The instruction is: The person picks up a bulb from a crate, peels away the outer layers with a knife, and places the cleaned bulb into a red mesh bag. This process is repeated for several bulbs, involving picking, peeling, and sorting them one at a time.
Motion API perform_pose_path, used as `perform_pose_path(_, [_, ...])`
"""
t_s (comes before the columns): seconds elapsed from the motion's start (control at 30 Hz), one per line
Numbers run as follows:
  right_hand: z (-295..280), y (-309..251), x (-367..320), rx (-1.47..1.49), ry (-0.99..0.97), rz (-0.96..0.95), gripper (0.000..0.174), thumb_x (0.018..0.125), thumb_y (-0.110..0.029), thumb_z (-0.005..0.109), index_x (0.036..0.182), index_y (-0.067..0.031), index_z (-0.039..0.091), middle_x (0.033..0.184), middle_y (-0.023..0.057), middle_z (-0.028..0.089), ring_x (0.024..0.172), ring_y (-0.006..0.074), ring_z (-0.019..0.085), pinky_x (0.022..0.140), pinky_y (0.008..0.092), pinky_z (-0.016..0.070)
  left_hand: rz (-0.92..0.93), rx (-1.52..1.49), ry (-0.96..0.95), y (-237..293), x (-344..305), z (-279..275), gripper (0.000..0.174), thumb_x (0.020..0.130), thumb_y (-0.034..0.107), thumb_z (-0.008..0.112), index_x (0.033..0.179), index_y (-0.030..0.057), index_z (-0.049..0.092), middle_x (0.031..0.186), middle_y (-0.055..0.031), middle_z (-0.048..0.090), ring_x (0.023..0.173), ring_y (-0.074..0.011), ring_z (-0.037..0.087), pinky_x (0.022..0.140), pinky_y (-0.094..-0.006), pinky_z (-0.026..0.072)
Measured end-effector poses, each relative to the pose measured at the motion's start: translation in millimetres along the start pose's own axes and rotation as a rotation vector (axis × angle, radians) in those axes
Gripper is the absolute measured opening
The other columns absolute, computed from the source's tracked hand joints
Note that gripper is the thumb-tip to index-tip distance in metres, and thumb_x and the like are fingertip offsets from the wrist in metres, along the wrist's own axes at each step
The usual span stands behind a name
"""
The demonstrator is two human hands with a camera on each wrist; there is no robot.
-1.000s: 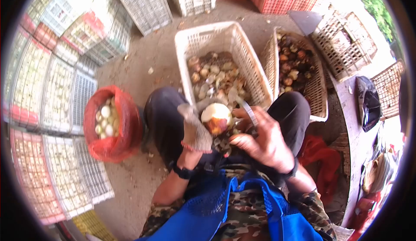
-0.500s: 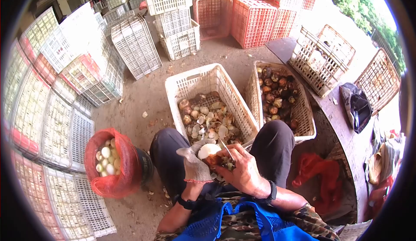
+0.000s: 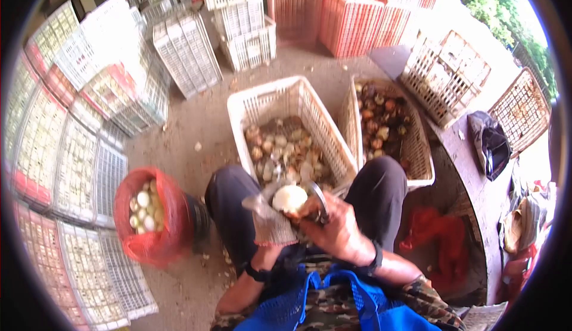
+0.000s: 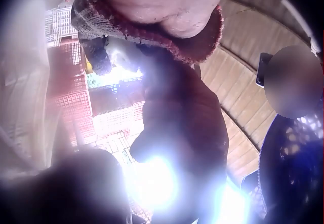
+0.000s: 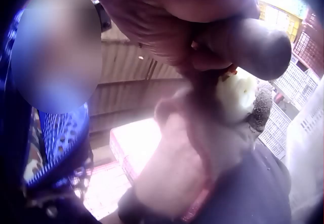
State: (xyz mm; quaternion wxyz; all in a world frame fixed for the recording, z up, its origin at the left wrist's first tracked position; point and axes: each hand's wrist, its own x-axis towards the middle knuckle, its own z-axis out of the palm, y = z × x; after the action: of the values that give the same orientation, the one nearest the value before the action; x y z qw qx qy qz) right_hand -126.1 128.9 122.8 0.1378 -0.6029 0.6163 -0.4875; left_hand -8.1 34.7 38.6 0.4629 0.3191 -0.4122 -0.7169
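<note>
In the head view my left hand (image 3: 273, 224), in a knitted grey glove with a red-edged cuff, holds a partly peeled onion (image 3: 289, 199) above my lap. The onion's top is white, and brown skin shows low on its right side. My bare right hand (image 3: 338, 222) is close against that side, its fingers curled round a small knife (image 3: 319, 201), whose blade is blurred. The right wrist view shows the pale onion (image 5: 236, 96) just below the right thumb (image 5: 268, 52). In the left wrist view, the glove cuff (image 4: 215, 37) crosses the top and the onion is mostly hidden.
Between my knees stands a white crate (image 3: 265, 88) with onions and loose peel. Right of it, another crate (image 3: 426, 146) holds dark-skinned onions. A red mesh bag (image 3: 164, 244) of peeled onions stands at left. Stacked crates (image 3: 53, 200) line the left; a bench (image 3: 456, 146) runs along the right.
The right hand has come in from beside the onion and curled round the knife against it. More of the onion's white side faces up now. The head view has tilted upward.
</note>
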Motion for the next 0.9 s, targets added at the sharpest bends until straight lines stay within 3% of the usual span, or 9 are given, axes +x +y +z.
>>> perform_pose_path(0.03, [-3.2, -0.6, -1.1, 0.031, -0.007, 0.018, 0.022, 0.076, 0.0, 0.079, 0.093, -0.0046, 0.066, 0.088, 0.0126, 0.067, 0.079, 0.0301, 0.069, 0.068, 0.037, 0.0559, 0.217, 0.432, -0.068, 8.2, -2.9, 1.0, 0.08, 0.095, 0.07, 0.042, 0.109, -0.0052, 0.065, 0.101, -0.0134, 0.072, 0.09, -0.0214, 0.07, 0.083, -0.0324, 0.0581])
perform_pose_path(0.07, [-6.2, 2.5, -3.6, 0.155, -0.021, 0.082, 0.018, 0.079, -0.002, 0.078, 0.093, -0.0041, 0.066, 0.088, 0.0104, 0.068, 0.078, 0.0239, 0.069, 0.068, 0.0336, 0.0547, 0.261, 0.515, -0.15, 22.3, -5.2, 2.6, 0.079, 0.095, 0.07, 0.042, 0.109, -0.0049, 0.065, 0.101, -0.0138, 0.072, 0.091, -0.0221, 0.071, 0.083, -0.0329, 0.0582])
perform_pose_path(0.2, [-28.9, -1.7, -0.5, 0.651, -0.139, 0.317, 0.014, 0.089, -0.008, 0.076, 0.093, -0.0017, 0.065, 0.09, -0.0012, 0.066, 0.08, 0.0024, 0.058, 0.068, 0.0211, 0.0472, -0.208, -0.293, -0.43, 32.5, 4.2, -10.5, 0.086, 0.095, 0.073, 0.035, 0.113, -0.006, 0.063, 0.1, -0.0152, 0.072, 0.094, -0.0241, 0.071, 0.085, -0.0366, 0.0585])
perform_pose_path(0.27, [-31.5, -0.1, 2.0, 0.656, -0.21, 0.378, 0.017, 0.089, -0.009, 0.077, 0.097, -0.0018, 0.065, 0.09, -0.0016, 0.066, 0.079, 0.0028, 0.057, 0.067, 0.0216, 0.0468, -0.382, -0.448, -0.361, 34.8, -11.7, -2.5, 0.093, 0.092, 0.077, 0.033, 0.115, -0.0074, 0.063, 0.096, -0.0147, 0.072, 0.085, -0.0211, 0.071, 0.075, -0.0316, 0.0592])
perform_pose_path(0.33, [-27.1, 7.8, 1.0, 0.678, -0.196, 0.363, 0.022, 0.086, -0.012, 0.081, 0.099, -0.0016, 0.065, 0.091, -0.0009, 0.066, 0.08, 0.0032, 0.058, 0.067, 0.0223, 0.0474, -0.281, -0.241, -0.4, 38.4, -10.5, 4.4, 0.102, 0.088, 0.084, 0.034, 0.117, -0.0094, 0.061, 0.095, -0.0141, 0.072, 0.08, -0.019, 0.071, 0.069, -0.0286, 0.0598])
perform_pose_path(0.43, [-26.4, 7.9, 1.2, 0.623, -0.205, 0.359, 0.033, 0.081, -0.015, 0.086, 0.102, -0.0013, 0.065, 0.093, 0.0017, 0.067, 0.081, 0.0063, 0.061, 0.069, 0.0246, 0.0501, -0.275, -0.347, -0.445, 20.3, -4.2, -12.5, 0.095, 0.09, 0.079, 0.036, 0.118, -0.0083, 0.061, 0.106, -0.0166, 0.071, 0.095, -0.0263, 0.071, 0.086, -0.0396, 0.0599])
perform_pose_path(0.53, [-20.2, 9.0, 3.5, 0.323, -0.184, 0.185, 0.044, 0.074, -0.022, 0.09, 0.104, -0.0018, 0.064, 0.094, 0.008, 0.067, 0.083, 0.0181, 0.069, 0.076, 0.0311, 0.0554, -0.249, -0.212, -0.339, 21.9, -3.6, -9.9, 0.099, 0.088, 0.083, 0.034, 0.115, -0.0082, 0.062, 0.1, -0.0147, 0.072, 0.087, -0.0207, 0.071, 0.079, -0.0334, 0.0603])
perform_pose_path(0.67, [-6.8, 6.9, -1.3, 0.165, -0.127, 0.175, 0.043, 0.072, -0.021, 0.09, 0.101, -0.0031, 0.064, 0.091, 0.0096, 0.063, 0.082, 0.0256, 0.07, 0.075, 0.0365, 0.0588, -0.187, -0.13, -0.226, 20.5, -5.4, -5.5, 0.098, 0.09, 0.083, 0.031, 0.112, -0.0076, 0.063, 0.098, -0.0143, 0.072, 0.086, -0.0186, 0.071, 0.079, -0.031, 0.0599])
perform_pose_path(0.9, [-2.5, 7.6, -4.2, 0.083, -0.105, 0.106, 0.038, 0.072, -0.01, 0.087, 0.101, -0.0025, 0.065, 0.09, 0.0093, 0.063, 0.083, 0.0241, 0.069, 0.074, 0.0345, 0.0582, -0.096, -0.078, -0.225, 16.1, -5.7, -7.4, 0.094, 0.088, 0.08, 0.042, 0.115, -0.0076, 0.062, 0.101, -0.0141, 0.072, 0.087, -0.0201, 0.072, 0.079, -0.0315, 0.0602])
